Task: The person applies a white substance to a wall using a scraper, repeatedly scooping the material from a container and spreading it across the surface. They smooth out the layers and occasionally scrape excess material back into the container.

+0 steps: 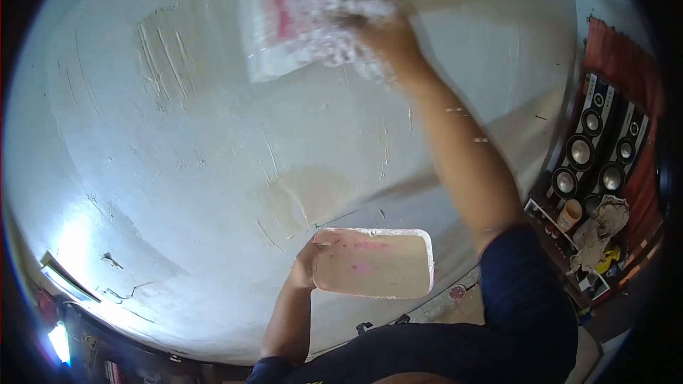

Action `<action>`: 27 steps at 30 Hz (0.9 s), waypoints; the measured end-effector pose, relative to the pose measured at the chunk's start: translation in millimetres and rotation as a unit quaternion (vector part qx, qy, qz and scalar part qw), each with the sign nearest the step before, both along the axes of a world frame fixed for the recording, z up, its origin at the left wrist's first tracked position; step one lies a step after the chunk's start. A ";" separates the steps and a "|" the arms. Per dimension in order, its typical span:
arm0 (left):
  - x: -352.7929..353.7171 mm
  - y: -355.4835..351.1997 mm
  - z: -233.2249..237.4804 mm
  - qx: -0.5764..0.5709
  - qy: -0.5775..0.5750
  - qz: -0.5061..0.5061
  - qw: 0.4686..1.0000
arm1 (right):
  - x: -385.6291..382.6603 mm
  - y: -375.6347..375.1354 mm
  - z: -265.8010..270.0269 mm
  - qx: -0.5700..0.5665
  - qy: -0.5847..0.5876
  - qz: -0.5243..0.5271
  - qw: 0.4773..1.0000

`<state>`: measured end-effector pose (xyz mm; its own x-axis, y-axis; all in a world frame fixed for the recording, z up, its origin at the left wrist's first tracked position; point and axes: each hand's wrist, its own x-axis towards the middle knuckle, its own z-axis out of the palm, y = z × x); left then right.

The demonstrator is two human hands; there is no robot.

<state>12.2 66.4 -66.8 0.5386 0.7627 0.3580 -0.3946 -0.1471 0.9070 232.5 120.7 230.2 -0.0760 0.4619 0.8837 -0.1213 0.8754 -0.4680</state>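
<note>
High on the pale wall (pixel 220 135), my right hand (pixel 380 32) is closed round a white and red plastic sheet or bag (pixel 295 21), which is blurred by motion. Whether the sheet touches the wall cannot be told. Lower down, my left hand (pixel 306 264) grips the left edge of a shallow rectangular tub (pixel 384 274). Its rim is whitish, and pink smears mark its inside. Damp-looking patches and raised streaks show on the wall.
Tall black speakers (pixel 580 149) stand at the right beside a red curtain (pixel 626 50). Near them a cup (pixel 569 215) and a crumpled cloth or bag (pixel 603 231) lie on a shelf. A bright light (pixel 60 341) shines at the lower left.
</note>
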 end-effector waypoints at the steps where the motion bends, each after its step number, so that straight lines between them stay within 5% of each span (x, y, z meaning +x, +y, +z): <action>1: 3.8 -2.8 6.3 0.000 0.002 0.006 1.000 | -41.8 -20.1 11.7 0.065 -0.128 -0.175 0.974; 2: 5.0 -5.0 11.9 0.004 0.003 0.006 1.000 | -75.9 -20.8 15.7 0.137 -0.102 -0.175 0.970; 5: 7.9 -8.1 15.8 -0.038 -0.021 -0.014 0.999 | -114.0 -26.7 32.9 0.112 -0.162 -0.186 0.963; 7: 8.8 -7.7 8.4 0.005 -0.017 0.027 0.999 | -106.3 16.7 47.0 0.144 -0.048 -0.265 0.952; 8: 8.9 -7.3 8.0 0.003 -0.018 0.027 0.999 | -80.6 46.4 52.9 0.326 0.004 -0.404 0.855; 9: 8.3 -6.6 8.6 -0.072 -0.050 -0.005 0.996 | -31.2 78.0 55.3 0.323 -0.054 -0.233 0.915; 10: 7.1 -5.8 9.3 -0.146 -0.082 -0.036 0.985 | 17.7 48.3 59.3 -0.021 -0.012 -0.143 0.989; 11: 6.0 -5.1 10.0 -0.147 -0.082 -0.035 0.985 | 74.1 82.9 60.3 -0.031 0.060 -0.117 0.991; 12: 5.6 -4.0 11.3 -0.090 -0.080 -0.040 0.992 | 135.9 74.2 47.8 -0.041 0.105 0.026 0.993; 13: 5.2 -2.6 12.0 -0.033 -0.078 -0.044 0.995 | 187.5 71.7 45.2 -0.089 0.120 -0.159 0.976; 17: -0.1 4.3 -0.6 -0.006 -0.012 0.036 0.999 | 277.9 28.9 6.3 -0.109 0.204 -0.223 0.947; 19: 4.5 -7.2 14.4 0.201 0.030 0.085 0.975 | 239.8 0.6 4.4 -0.090 0.192 -0.193 0.958; 20: 3.9 -5.6 11.1 0.199 0.030 0.086 0.976 | 209.9 -8.4 2.0 -0.073 0.183 -0.164 0.967; 22: 0.9 0.5 1.7 0.097 0.014 0.030 0.995 | 126.8 -13.8 -2.7 -0.030 0.118 -0.075 0.990; 23: 4.4 -0.6 0.9 -0.045 -0.033 0.004 0.998 | 80.1 -20.4 -1.1 -0.040 0.059 -0.047 0.996; 24: 2.2 -0.4 -4.0 -0.049 -0.031 0.002 0.998 | 35.3 -12.4 -3.6 -0.046 0.020 0.039 0.998; 27: -3.2 1.7 -15.2 0.116 0.055 0.039 0.991 | -92.4 -16.6 -7.2 0.115 -0.077 -0.113 0.984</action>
